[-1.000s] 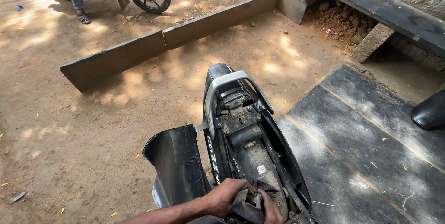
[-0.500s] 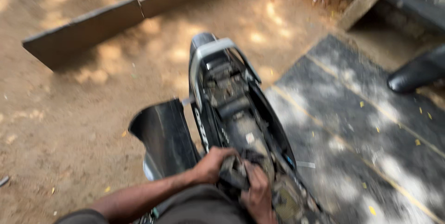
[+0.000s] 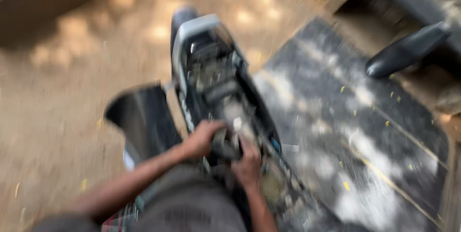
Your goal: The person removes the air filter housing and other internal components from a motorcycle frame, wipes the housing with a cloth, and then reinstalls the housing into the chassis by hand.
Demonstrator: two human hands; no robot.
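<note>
Both hands, left hand [image 3: 201,138] and right hand [image 3: 247,164], curled around a dark part [image 3: 225,148].

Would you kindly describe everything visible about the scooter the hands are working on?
The scooter stands stripped on dirt beside a dark slab, seat off, its grimy frame and innards exposed, with a grey rear rim. A black panel juts out on its left. The left hand and right hand grip a dark part in its middle. Motion blur hides finer detail.

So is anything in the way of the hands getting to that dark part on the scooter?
Nothing visible is. The left hand and the right hand both already sit on the dark part in the open scooter body. The picture is blurred, so the exact grip cannot be made out.
</note>
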